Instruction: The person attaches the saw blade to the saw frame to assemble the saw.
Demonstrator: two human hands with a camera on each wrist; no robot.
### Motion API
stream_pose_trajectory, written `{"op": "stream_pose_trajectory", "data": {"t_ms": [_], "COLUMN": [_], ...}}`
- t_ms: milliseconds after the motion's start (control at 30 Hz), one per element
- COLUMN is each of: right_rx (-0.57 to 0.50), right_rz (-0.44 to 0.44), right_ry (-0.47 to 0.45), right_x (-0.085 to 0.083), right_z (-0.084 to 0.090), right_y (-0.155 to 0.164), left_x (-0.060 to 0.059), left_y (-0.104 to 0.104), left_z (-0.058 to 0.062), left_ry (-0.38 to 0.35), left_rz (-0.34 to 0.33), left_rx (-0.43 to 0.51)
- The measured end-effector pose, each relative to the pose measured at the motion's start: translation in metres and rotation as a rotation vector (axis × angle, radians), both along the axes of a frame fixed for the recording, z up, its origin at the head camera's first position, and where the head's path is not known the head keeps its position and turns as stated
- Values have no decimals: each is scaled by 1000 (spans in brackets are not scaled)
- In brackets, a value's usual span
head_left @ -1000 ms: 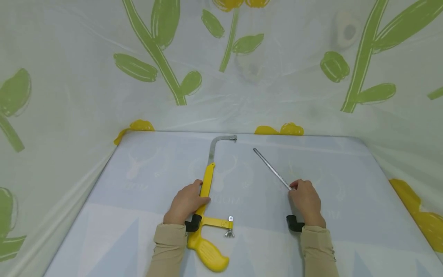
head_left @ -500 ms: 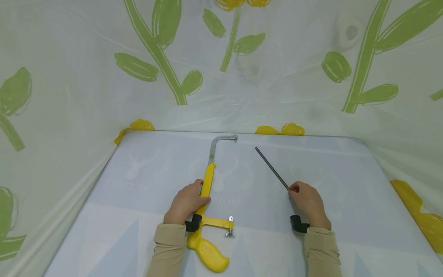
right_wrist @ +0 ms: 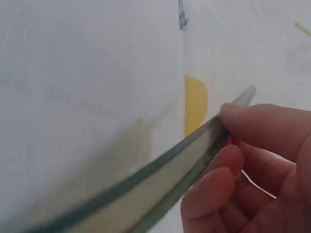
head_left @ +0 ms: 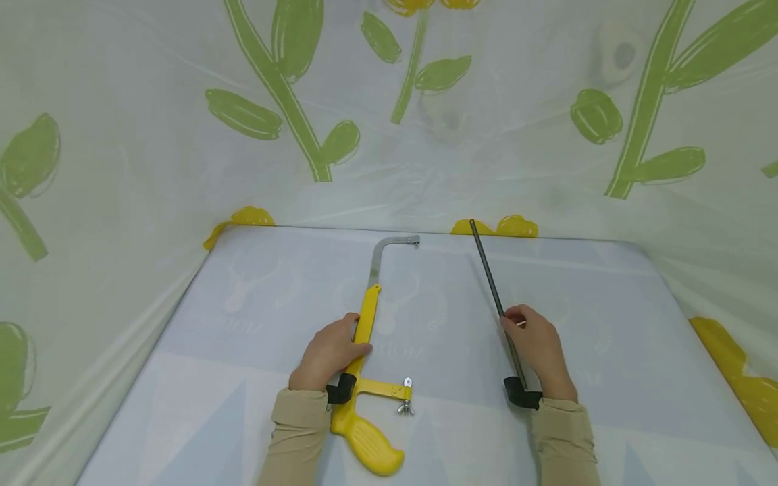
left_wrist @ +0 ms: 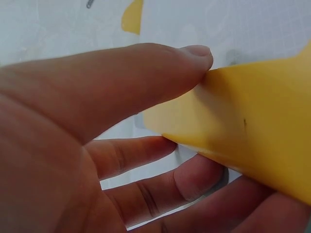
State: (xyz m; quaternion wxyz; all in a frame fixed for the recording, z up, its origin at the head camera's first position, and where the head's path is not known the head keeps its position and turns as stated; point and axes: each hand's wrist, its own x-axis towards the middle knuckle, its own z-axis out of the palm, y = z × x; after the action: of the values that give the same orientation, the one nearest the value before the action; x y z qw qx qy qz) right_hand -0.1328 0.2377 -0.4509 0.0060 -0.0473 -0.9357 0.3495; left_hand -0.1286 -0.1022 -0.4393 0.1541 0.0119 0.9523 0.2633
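One hand, the left hand, was clamped on the long bar of the yellow saw frame, with the thumb on one side and fingers on the other. The frame lay on the table, its handle near the person and its bent metal arm at the far end. That looked like a good hold, because it could stop the frame from sliding or tipping.

The right hand pinched a thin dark strip between thumb and fingertips. The strip was well apart from the frame, over to the right. It seemed lifted, since its shadow fell away from it, and its far tip leaned left.

To do this well, the strip needed a snug pinch, not a hard squeeze, so it would not spin or bend. A long piece stuck out past the fingers, so slow turns were best. I could not tell if its edges had teeth, so fingertips belonged on the flat sides. The wing nut was best left uncovered, as it was, for easy seeing.
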Motion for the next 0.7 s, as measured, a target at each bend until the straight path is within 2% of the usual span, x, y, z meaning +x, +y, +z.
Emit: {"op": "stream_pose_trajectory", "data": {"t_ms": [200,433,700], "right_rx": [-182,-351,-638], "right_rz": [-63,-107,-75], "right_ry": [14,-24,-127], "right_x": [-2,-7,-10], "right_z": [1,-2,-5], "right_y": [-10,-23,-48], "left_x": [0,1,1], "left_y": [0,0,0], "left_z": [0,0,3], "left_ry": [-3,0,-1], "left_rz": [3,6,3], "left_rx": [1,-2,-8]}}
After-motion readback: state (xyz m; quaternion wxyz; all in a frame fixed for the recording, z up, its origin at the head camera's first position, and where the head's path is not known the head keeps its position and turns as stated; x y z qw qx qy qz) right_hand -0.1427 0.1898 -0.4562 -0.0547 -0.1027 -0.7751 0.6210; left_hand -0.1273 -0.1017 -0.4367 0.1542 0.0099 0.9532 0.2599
